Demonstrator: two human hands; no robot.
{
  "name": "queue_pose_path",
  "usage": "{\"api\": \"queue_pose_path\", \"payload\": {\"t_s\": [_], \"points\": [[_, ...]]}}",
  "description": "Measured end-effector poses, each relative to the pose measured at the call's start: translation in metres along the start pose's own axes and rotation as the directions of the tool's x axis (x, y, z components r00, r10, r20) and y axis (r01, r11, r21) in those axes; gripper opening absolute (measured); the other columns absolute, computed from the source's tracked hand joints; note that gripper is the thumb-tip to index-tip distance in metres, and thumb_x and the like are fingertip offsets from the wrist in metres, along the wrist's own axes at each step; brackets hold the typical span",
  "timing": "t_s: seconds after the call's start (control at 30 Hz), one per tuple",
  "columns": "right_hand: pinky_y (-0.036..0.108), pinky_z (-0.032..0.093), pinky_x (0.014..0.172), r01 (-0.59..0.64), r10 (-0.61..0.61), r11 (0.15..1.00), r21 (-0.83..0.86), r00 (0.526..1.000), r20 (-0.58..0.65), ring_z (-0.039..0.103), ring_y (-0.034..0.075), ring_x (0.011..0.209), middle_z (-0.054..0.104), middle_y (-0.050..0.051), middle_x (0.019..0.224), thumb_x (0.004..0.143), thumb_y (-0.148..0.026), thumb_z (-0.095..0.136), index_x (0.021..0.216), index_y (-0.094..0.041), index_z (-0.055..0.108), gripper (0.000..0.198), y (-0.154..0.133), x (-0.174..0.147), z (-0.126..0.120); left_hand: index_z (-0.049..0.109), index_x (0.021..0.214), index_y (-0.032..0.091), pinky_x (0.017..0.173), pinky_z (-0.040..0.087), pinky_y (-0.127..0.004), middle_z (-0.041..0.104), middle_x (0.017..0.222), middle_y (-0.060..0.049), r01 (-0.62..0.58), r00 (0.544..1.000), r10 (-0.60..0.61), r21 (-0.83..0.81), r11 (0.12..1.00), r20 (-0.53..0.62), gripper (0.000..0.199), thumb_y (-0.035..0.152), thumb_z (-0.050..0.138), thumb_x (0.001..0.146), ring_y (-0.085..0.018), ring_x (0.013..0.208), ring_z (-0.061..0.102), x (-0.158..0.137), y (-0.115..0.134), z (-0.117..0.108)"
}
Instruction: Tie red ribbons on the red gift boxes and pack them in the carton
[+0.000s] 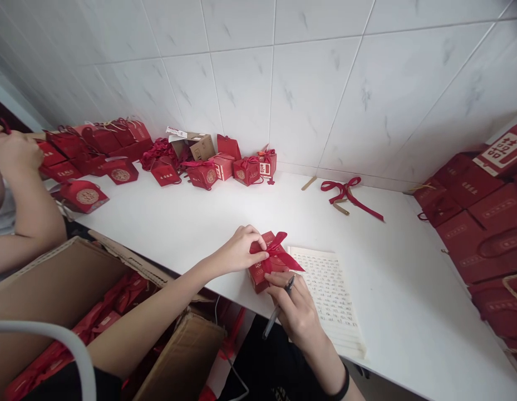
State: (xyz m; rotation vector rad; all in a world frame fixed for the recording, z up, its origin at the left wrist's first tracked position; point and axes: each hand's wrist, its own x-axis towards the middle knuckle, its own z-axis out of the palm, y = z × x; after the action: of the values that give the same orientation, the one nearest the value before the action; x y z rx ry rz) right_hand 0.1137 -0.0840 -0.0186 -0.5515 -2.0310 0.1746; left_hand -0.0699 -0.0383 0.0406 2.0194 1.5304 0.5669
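Note:
A red gift box (pixel 258 278) with a ribbon bow (pixel 279 253) on top lies at the table's front edge. My left hand (pixel 241 248) reaches over it from the left, thumb and fingers pinching the bow near its knot. From the right, my right hand (pixel 298 303) touches the lower side of the bow with its fingertips. A pen (pixel 277 312) is tucked in that same hand, pointing down toward me. Beside the box, partly under my right hand, lies an open notebook (pixel 329 295) filled with rows of handwriting.
Along the tiled wall stand several red gift boxes (pixel 202 174) and a small carton (pixel 197 146). A loose ribbon bow (pixel 345 192) lies at the back. Stacked red boxes (pixel 471 217) line the right. Another person's arm (pixel 26 206) is at left, above a large cardboard box (pixel 74 267).

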Motion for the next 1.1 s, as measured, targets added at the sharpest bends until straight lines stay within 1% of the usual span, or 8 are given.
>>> {"api": "queue_pose_path", "payload": {"t_s": [0.07,0.27,0.5,0.73,0.83,1.0,1.03,1.1], "points": [[0.037,0.044,0.073,-0.006,0.006,1.0,0.003,1.0,-0.014,0.055,0.023,0.091,0.061,0.012,0.1,0.088,0.003,0.044,0.091,-0.013,0.054,0.019,-0.002,0.0,0.002,0.061,0.08,0.021,0.096,0.038,-0.039,0.052,0.096,-0.003,-0.01,1.0,0.011,0.008,1.0,-0.013,0.01,0.03,0.06,0.078,-0.022,0.104,0.047,0.0,0.0,0.002],[0.033,0.043,0.065,-0.018,0.018,0.999,-0.029,1.0,0.015,0.052,0.019,0.079,0.06,0.011,0.093,0.088,0.001,0.046,0.085,-0.013,0.054,0.017,-0.011,0.003,0.01,0.061,0.075,0.02,0.093,0.04,-0.038,0.054,0.094,-0.003,-0.019,1.0,0.019,0.005,1.0,-0.009,0.009,0.029,0.062,0.076,-0.021,0.1,0.048,0.002,0.001,0.005],[0.033,0.042,0.063,-0.003,0.003,1.0,-0.016,1.0,-0.023,0.052,0.019,0.076,0.061,0.011,0.091,0.086,0.003,0.048,0.079,-0.012,0.052,0.018,-0.013,0.003,0.014,0.061,0.073,0.019,0.091,0.041,-0.036,0.055,0.092,-0.003,-0.028,0.999,0.028,-0.008,1.0,-0.019,0.008,0.027,0.063,0.074,-0.02,0.097,0.05,0.003,0.002,0.007],[0.031,0.041,0.06,0.087,-0.087,0.996,0.035,0.996,0.004,0.048,0.017,0.071,0.061,0.01,0.086,0.089,0.001,0.044,0.074,-0.012,0.053,0.022,-0.016,0.005,0.012,0.061,0.071,0.019,0.088,0.044,-0.035,0.057,0.091,-0.003,-0.033,0.999,0.033,0.016,0.999,-0.017,0.009,0.028,0.064,0.072,-0.021,0.097,0.052,0.003,0.001,0.008],[0.03,0.042,0.06,0.1,-0.1,0.994,0.047,0.995,0.0,0.048,0.017,0.071,0.061,0.01,0.087,0.088,0.001,0.043,0.072,-0.013,0.053,0.023,-0.019,0.005,0.013,0.061,0.071,0.019,0.087,0.044,-0.035,0.057,0.092,-0.003,-0.034,0.999,0.034,0.014,0.999,-0.01,0.01,0.028,0.065,0.072,-0.021,0.097,0.052,0.003,0.001,0.008],[0.03,0.043,0.061,0.05,-0.054,0.995,0.085,0.997,0.047,0.052,0.016,0.071,0.062,0.008,0.086,0.088,-0.001,0.045,0.077,-0.016,0.052,0.02,-0.022,0.005,0.011,0.061,0.071,0.019,0.086,0.044,-0.035,0.057,0.092,-0.003,-0.019,1.0,0.019,0.001,1.0,0.01,0.01,0.027,0.065,0.073,-0.021,0.097,0.051,0.002,0.004,0.006],[0.031,0.044,0.062,0.037,-0.04,0.993,0.112,0.999,0.027,0.054,0.017,0.073,0.062,0.008,0.087,0.088,-0.003,0.047,0.079,-0.016,0.052,0.016,-0.02,0.007,0.008,0.06,0.071,0.019,0.087,0.043,-0.036,0.057,0.092,-0.003,-0.017,1.0,0.017,0.005,1.0,0.012,0.01,0.027,0.065,0.073,-0.021,0.098,0.051,0.002,0.005,0.005],[0.033,0.046,0.066,-0.031,0.043,0.99,0.135,0.995,-0.087,0.057,0.019,0.081,0.062,0.009,0.092,0.088,-0.011,0.051,0.084,-0.018,0.05,0.008,-0.01,0.01,0.0,0.06,0.072,0.019,0.09,0.042,-0.037,0.056,0.092,-0.003,-0.024,1.0,0.024,0.013,1.0,0.017,0.009,0.026,0.064,0.074,-0.022,0.1,0.05,0.002,0.007,0.004]]}}
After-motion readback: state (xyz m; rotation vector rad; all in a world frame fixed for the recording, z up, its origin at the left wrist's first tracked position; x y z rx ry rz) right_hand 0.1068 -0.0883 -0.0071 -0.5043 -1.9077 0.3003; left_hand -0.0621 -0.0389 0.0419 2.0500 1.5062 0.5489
